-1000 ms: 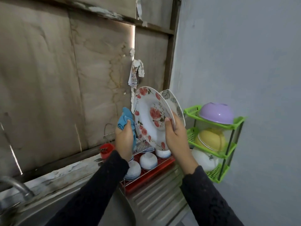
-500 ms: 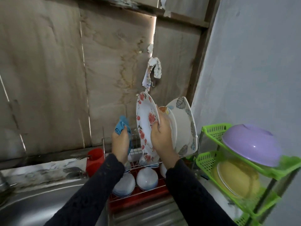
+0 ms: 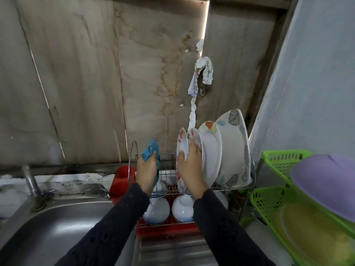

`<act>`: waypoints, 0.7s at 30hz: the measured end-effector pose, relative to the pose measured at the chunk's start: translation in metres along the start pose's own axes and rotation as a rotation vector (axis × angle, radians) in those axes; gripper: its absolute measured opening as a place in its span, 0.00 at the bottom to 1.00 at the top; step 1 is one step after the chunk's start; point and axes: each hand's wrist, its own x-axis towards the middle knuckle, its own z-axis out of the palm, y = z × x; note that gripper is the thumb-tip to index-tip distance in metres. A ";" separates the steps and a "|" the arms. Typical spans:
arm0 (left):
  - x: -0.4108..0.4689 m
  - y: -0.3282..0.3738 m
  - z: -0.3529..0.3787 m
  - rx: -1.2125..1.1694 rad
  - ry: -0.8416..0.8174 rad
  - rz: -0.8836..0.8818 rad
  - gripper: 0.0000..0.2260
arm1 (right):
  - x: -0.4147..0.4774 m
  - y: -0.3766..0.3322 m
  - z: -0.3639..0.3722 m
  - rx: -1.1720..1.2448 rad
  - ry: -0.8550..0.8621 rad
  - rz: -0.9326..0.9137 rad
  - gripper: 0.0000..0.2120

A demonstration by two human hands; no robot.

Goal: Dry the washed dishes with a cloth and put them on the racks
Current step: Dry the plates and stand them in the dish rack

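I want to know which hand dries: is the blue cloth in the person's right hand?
No, the left hand grips the blue cloth, while the right hand holds a red-flowered plate.

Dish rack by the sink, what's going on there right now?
A person stands at the sink, racking dishes. Their right grip holds a red-flowered plate on edge in the upper tier of the wire rack, beside other plates standing there; it has not let go yet. Their left grip holds a bunched blue cloth over the rack's left end. White bowls sit upside down on the lower tier. A green rack to the right holds a purple bowl.
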 end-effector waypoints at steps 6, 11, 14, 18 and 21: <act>-0.009 -0.004 0.005 0.012 -0.016 0.009 0.07 | -0.017 -0.007 -0.008 -0.107 0.058 -0.215 0.32; -0.019 -0.005 -0.005 0.009 -0.031 0.008 0.10 | -0.035 -0.007 -0.008 -0.220 0.056 -0.250 0.29; -0.024 -0.002 -0.016 0.000 -0.054 0.000 0.08 | -0.047 -0.011 -0.006 -0.271 0.050 -0.261 0.29; -0.031 0.009 -0.034 -0.058 -0.059 -0.025 0.05 | -0.061 -0.027 -0.002 -0.321 0.072 -0.192 0.29; -0.041 0.021 -0.058 -0.108 -0.106 -0.076 0.05 | -0.076 -0.044 0.005 -0.310 0.076 -0.159 0.30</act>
